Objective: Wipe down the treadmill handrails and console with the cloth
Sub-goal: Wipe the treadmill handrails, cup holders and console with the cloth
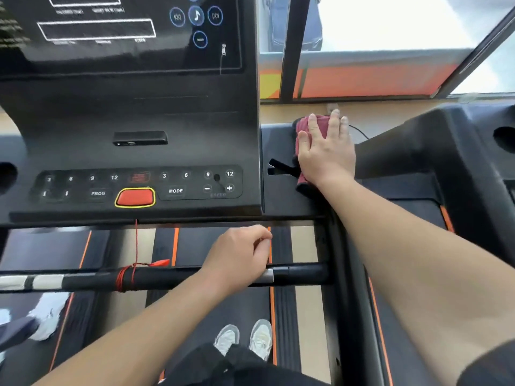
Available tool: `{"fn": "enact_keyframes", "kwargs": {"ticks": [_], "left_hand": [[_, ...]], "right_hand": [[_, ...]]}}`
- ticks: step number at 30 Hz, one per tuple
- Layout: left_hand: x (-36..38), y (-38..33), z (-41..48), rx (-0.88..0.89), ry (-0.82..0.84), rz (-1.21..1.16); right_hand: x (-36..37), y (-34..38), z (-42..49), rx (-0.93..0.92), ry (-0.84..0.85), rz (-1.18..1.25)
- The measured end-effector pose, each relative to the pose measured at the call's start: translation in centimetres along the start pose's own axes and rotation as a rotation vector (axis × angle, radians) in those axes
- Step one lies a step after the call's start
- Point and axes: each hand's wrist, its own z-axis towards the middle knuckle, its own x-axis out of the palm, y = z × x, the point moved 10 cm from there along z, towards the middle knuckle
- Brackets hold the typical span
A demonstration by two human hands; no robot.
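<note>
My right grip [326,154] lies flat, fingers straight, on cloth [302,126], its long axis running away from me; console [139,112] wall just left. Left grip [239,254] curled over handrail [172,277], hold unclear.

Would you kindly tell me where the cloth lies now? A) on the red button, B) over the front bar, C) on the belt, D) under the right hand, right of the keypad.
D: the right hand lies flat on the cloth, on the console beside the keypad.

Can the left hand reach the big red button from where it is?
Probably yes. The left hand rests on the front bar near the red button, and nothing blocks the way between them.
</note>
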Motion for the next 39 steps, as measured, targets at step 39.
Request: {"fn": "enact_keyframes", "kwargs": {"ticks": [39], "left_hand": [[19.0, -1.1, -25.2, 0.227, 0.404, -0.044]], "right_hand": [[4.2, -12.8, -53.2, 0.342, -0.015, -0.013]]}}
